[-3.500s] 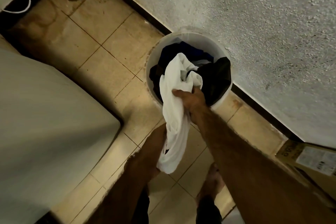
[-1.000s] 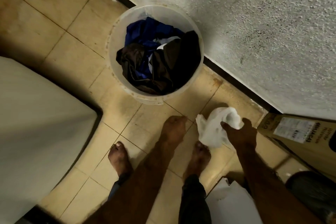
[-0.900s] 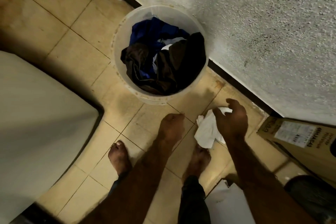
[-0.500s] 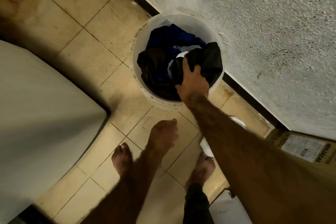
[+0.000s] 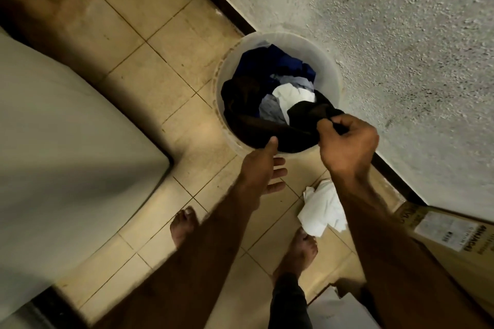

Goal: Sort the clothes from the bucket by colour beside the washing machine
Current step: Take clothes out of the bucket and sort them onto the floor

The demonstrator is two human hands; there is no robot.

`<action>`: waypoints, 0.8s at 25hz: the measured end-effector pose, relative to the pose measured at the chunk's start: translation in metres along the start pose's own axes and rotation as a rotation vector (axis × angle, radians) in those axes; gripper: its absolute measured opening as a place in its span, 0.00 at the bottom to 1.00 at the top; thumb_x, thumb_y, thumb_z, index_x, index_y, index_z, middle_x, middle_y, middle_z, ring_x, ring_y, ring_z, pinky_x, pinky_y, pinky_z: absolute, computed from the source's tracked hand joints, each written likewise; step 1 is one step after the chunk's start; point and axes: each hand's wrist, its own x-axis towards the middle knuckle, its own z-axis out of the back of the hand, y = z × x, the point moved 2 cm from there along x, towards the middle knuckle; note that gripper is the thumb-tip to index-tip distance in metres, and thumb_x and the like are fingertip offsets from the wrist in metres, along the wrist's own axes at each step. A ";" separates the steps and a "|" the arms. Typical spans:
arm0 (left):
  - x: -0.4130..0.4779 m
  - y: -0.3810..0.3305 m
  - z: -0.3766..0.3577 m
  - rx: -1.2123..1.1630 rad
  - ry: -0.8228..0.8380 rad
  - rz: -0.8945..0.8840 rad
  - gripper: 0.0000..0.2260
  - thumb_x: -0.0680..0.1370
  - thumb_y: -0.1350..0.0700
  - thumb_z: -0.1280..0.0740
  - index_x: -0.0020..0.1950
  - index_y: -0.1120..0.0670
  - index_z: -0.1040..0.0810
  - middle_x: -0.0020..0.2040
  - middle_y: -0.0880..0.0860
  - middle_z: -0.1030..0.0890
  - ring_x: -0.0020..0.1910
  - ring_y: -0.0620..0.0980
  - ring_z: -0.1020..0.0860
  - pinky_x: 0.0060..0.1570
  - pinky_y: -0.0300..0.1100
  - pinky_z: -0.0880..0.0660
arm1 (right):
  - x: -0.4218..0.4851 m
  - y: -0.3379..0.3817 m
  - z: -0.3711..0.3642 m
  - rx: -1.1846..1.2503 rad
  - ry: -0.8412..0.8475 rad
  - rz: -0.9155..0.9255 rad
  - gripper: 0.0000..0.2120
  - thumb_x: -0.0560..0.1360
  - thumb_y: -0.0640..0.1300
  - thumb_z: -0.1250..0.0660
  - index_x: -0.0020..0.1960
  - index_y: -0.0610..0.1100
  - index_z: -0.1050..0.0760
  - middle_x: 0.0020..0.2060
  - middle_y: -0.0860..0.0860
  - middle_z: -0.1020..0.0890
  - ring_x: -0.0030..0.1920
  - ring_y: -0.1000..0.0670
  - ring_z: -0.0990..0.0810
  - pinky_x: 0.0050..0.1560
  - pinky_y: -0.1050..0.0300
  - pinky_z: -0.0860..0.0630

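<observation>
Head view: the person is looking straight down at a pale plastic bucket [image 5: 223,83] that is standing on the tiled floor [image 5: 160,21], touching the rough plastered wall [image 5: 374,21] on its far-right side. The washing machine [image 5: 66,155] is filling the left of the scene, well apart from the bucket.

The right hand [image 5: 347,141] is hovering over the bucket's near-right rim with its fingers curled, pinching a fold of a black garment [image 5: 302,120] between thumb and fingertips. The rest of that garment is lying inside the bucket along its near wall.

The left hand [image 5: 263,168] is hanging just near of the rim, fingers straight and slightly spread, thumb pointing up toward the dark cloth – whether it is touching, I cannot tell.

Deeper in the bucket a blue garment [image 5: 270,64] is lying at the far side, with a white cloth [image 5: 290,93] and a grey cloth [image 5: 270,109] showing in the middle.

A white garment [image 5: 322,208] is lying crumpled on the floor near of the bucket, partly under the right forearm – just beyond the right foot [image 5: 302,248]. The left foot [image 5: 184,224] is standing near the machine. A cardboard box [image 5: 449,238] is sitting at the near right.
</observation>
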 end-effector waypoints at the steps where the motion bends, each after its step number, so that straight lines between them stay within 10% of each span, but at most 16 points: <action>1: 0.000 -0.004 -0.008 -0.012 0.044 0.013 0.23 0.81 0.36 0.41 0.66 0.51 0.24 0.59 0.52 0.18 0.55 0.51 0.18 0.53 0.52 0.18 | -0.006 0.003 0.010 0.050 -0.018 -0.018 0.06 0.72 0.42 0.30 0.37 0.47 0.18 0.27 0.49 0.18 0.26 0.55 0.23 0.30 0.63 0.27; 5: 0.006 -0.015 -0.024 -0.038 0.067 -0.007 0.26 0.79 0.33 0.41 0.67 0.50 0.26 0.57 0.53 0.17 0.55 0.51 0.17 0.52 0.52 0.18 | -0.020 0.019 0.034 0.186 -0.059 -0.033 0.07 0.72 0.37 0.31 0.36 0.41 0.17 0.27 0.40 0.19 0.25 0.41 0.23 0.27 0.60 0.29; 10: 0.010 -0.011 -0.015 -0.175 -0.040 0.007 0.33 0.74 0.32 0.34 0.74 0.46 0.33 0.60 0.54 0.18 0.51 0.52 0.16 0.39 0.50 0.17 | -0.017 0.060 0.047 0.302 -0.055 0.057 0.08 0.72 0.33 0.31 0.36 0.41 0.18 0.24 0.51 0.20 0.22 0.56 0.23 0.26 0.66 0.29; 16: 0.004 -0.038 -0.007 -0.324 0.071 0.002 0.30 0.73 0.35 0.29 0.68 0.51 0.26 0.54 0.59 0.15 0.50 0.55 0.14 0.43 0.49 0.17 | -0.019 0.122 0.079 0.371 -0.097 0.195 0.07 0.68 0.34 0.32 0.32 0.39 0.21 0.23 0.38 0.25 0.22 0.40 0.27 0.24 0.60 0.31; 20: -0.011 -0.056 -0.016 -0.352 0.059 -0.037 0.23 0.77 0.41 0.31 0.68 0.52 0.26 0.60 0.58 0.18 0.49 0.54 0.16 0.41 0.48 0.18 | -0.026 0.153 0.095 0.470 -0.144 0.323 0.12 0.67 0.34 0.33 0.28 0.47 0.25 0.20 0.45 0.29 0.21 0.43 0.31 0.26 0.62 0.37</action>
